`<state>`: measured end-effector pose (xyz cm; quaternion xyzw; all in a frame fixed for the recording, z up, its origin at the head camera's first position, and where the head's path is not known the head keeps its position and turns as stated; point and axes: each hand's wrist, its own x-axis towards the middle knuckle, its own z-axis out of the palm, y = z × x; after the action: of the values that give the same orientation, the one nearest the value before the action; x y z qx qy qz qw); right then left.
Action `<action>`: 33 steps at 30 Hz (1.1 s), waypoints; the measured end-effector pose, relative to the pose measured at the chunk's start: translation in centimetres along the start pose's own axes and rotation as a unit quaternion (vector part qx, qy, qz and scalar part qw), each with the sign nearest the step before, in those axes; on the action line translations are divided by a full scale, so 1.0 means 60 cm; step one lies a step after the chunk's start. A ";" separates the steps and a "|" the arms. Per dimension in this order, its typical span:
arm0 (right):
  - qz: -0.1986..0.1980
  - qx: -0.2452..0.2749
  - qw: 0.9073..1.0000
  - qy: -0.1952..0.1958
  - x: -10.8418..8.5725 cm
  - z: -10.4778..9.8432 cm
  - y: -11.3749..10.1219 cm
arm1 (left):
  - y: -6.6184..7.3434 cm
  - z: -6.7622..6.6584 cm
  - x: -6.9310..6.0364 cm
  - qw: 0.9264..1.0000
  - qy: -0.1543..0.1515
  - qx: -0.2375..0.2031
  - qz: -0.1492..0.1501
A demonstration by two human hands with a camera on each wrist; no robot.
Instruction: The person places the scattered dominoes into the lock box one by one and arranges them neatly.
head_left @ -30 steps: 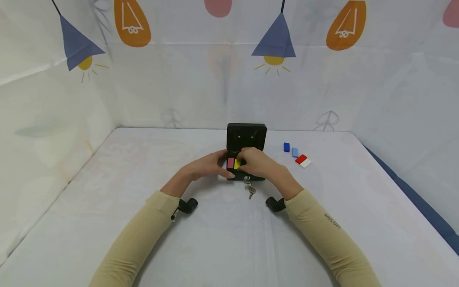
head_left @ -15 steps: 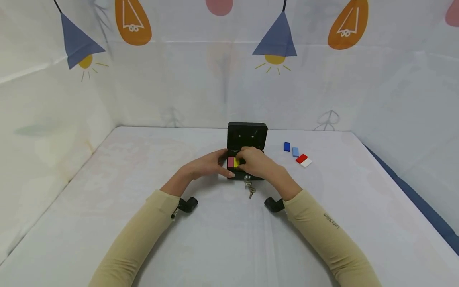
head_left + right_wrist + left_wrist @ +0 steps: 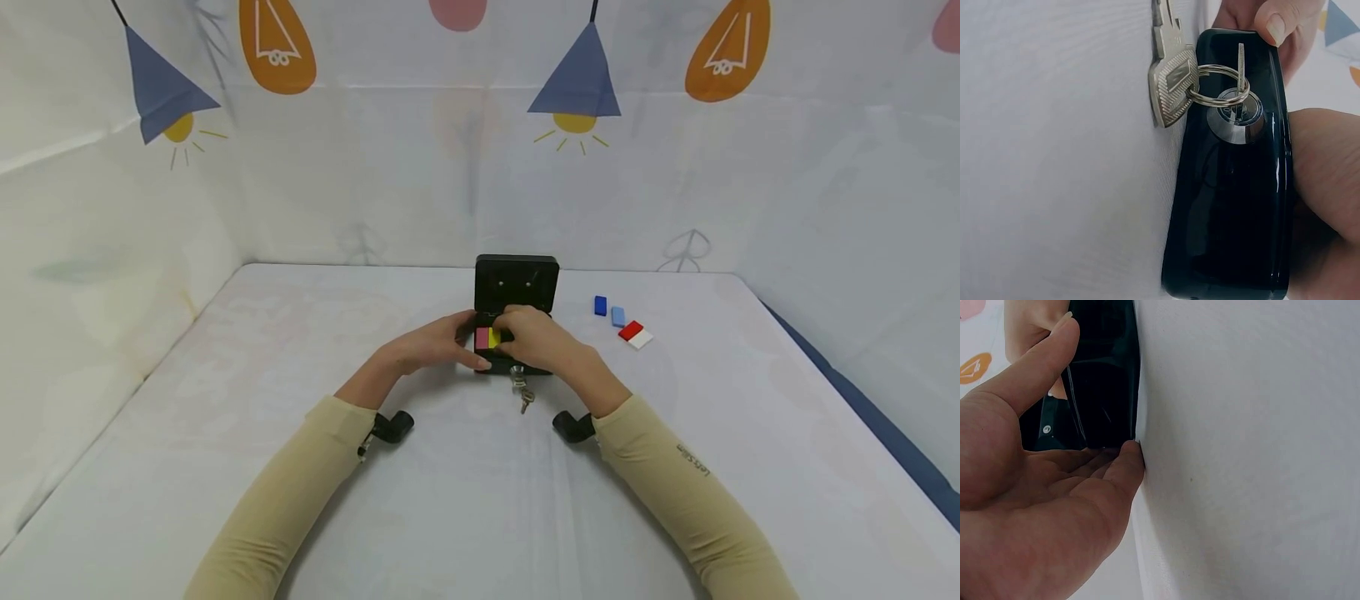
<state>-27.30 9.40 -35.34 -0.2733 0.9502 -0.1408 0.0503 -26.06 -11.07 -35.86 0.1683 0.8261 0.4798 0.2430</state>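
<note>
A small black cash box [image 3: 516, 282] stands with its lid raised near the back of the table. At its left side my left hand [image 3: 431, 346] grips it, thumb at the front corner and fingers along the side wall. My right hand [image 3: 542, 337] reaches inside, curled fingers pinching a yellow block [image 3: 492, 337]; the fingertips are partly hidden. Left of that block lies a pink block [image 3: 482, 338] in the box. In the right wrist view, a key sits in the front lock [image 3: 1235, 125], and a second key [image 3: 1174, 81] hangs from the ring.
On the white table [image 3: 480, 500], right of the box, lie a dark blue block [image 3: 600, 306], a light blue block [image 3: 617, 317], a red block [image 3: 631, 330] and a white block [image 3: 641, 339]. A white printed curtain [image 3: 375, 183] encloses the back and sides.
Both hands stay at the box with almost no movement. The view shifts very slightly.
</note>
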 end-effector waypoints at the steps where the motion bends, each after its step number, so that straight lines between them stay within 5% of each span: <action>1: 0.001 -0.001 1.000 -0.001 0.001 0.000 0.000 | 0.000 0.000 0.000 1.000 0.000 -0.001 0.001; 33: -0.009 0.024 1.000 -0.014 -0.001 -0.027 0.017 | -0.003 -0.002 0.004 1.000 0.002 -0.004 -0.012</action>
<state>-28.06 10.64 -34.08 -0.2822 0.9434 -0.1602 0.0692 -26.34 -11.12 -36.04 0.1559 0.8267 0.4806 0.2477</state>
